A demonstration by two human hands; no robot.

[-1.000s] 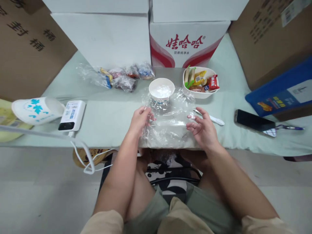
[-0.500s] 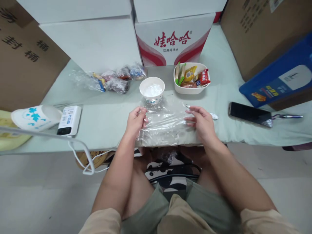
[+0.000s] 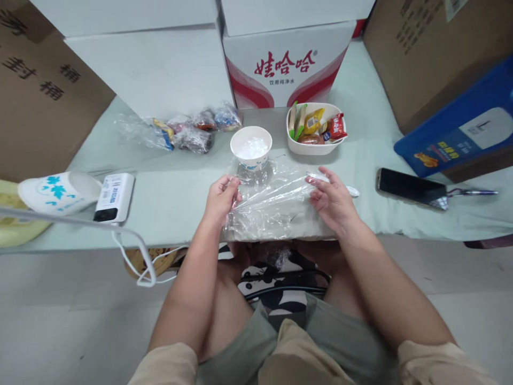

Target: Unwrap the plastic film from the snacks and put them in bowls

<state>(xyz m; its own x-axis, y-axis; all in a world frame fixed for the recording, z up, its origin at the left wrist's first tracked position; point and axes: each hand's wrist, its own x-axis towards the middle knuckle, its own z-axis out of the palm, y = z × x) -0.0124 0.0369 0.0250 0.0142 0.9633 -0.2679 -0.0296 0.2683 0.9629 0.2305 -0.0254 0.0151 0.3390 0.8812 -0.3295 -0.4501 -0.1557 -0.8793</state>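
Note:
A thin, crumpled sheet of clear plastic film [image 3: 272,206] stretches between my hands at the table's front edge; whether it is a bag I cannot tell. My left hand [image 3: 221,199] is closed, pinching its left side between thumb and fingers. At its right upper corner, the thumb and fingertips of my right hand [image 3: 331,200] pinch the film, drawing creases across it. Just beyond the film stands a white paper bowl [image 3: 251,155] with blue leaf prints and whitish, translucent contents. A white handle-like piece [image 3: 352,191] shows from behind my right hand.
Behind right, a white tub [image 3: 316,148] holds wrapped snacks. Several plastic-wrapped items [image 3: 194,140] lie behind left. A phone [image 3: 412,187] and pen are at right. At left are a white device [image 3: 115,198] and stacked paper bowls [image 3: 56,193]. Cartons [image 3: 288,69] line the back.
The film is pulled into tighter diagonal creases toward my right hand. My right hand has turned slightly, its fingers lifting a little. My left hand has barely moved.

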